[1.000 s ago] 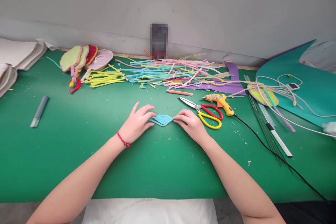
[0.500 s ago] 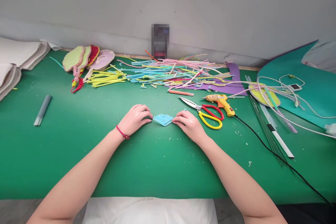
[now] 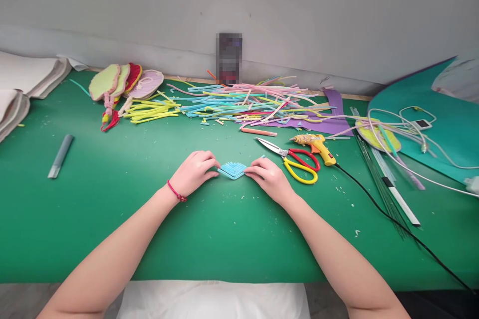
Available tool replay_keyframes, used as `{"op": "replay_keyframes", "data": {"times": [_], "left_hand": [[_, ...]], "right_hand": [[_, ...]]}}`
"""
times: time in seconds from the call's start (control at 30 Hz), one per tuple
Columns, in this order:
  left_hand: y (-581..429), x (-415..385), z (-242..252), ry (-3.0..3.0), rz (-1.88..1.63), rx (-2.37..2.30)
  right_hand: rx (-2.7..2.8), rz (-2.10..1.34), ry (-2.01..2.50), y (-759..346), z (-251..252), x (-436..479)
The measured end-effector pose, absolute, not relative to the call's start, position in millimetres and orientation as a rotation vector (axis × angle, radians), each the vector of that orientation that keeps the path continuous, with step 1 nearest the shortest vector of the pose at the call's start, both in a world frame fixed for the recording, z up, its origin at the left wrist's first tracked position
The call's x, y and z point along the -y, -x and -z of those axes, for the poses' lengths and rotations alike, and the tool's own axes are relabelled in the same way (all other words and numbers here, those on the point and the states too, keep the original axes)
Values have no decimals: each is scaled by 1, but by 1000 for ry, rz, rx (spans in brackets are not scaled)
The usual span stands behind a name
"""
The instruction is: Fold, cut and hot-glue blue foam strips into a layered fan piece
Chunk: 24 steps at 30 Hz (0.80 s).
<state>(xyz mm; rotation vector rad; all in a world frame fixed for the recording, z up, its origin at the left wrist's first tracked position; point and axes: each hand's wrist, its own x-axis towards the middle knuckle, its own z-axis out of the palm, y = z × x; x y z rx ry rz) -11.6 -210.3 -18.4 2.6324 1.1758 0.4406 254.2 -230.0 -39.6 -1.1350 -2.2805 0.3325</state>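
Note:
A small light-blue piece of nested V-shaped pipe cleaners (image 3: 232, 170) lies on the green table top (image 3: 209, 239), its point toward me. My left hand (image 3: 193, 172), with a red bracelet at the wrist, pinches the piece's left corner between thumb and fingers. At the right corner, my right hand (image 3: 268, 178) is closed in a similar pinch. A short blue bit shows just behind the right hand's knuckles. Scissors (image 3: 292, 159) with one red and one yellow handle lie right of that hand, blades pointing left.
A yellow glue gun (image 3: 316, 147) trails a black cord to the lower right. Loose coloured pipe cleaners (image 3: 247, 102) cover the back. Fuzzy fan-shaped crafts (image 3: 105, 82) lie back left, a grey tube (image 3: 61, 156) at left. A teal sheet (image 3: 449, 134) and white cable (image 3: 407, 169) occupy the right.
My left hand has shifted slightly to the right and closed in on the left corner of the blue piece. My right hand has barely moved.

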Motion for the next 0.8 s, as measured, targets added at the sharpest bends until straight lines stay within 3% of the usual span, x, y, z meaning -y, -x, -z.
{"op": "replay_keyframes", "data": {"times": [0.43, 0.6, 0.8], "left_hand": [[0, 216, 24, -2416, -524, -1104], [-4, 223, 11, -2262, -711, -1174], [-10, 233, -3, -2027, -960, -1204]], "right_hand": [[2278, -334, 1130, -254, 38, 230], [1937, -452, 1201, -253, 25, 235], [1423, -1189, 1313, -242, 17, 246]]}}
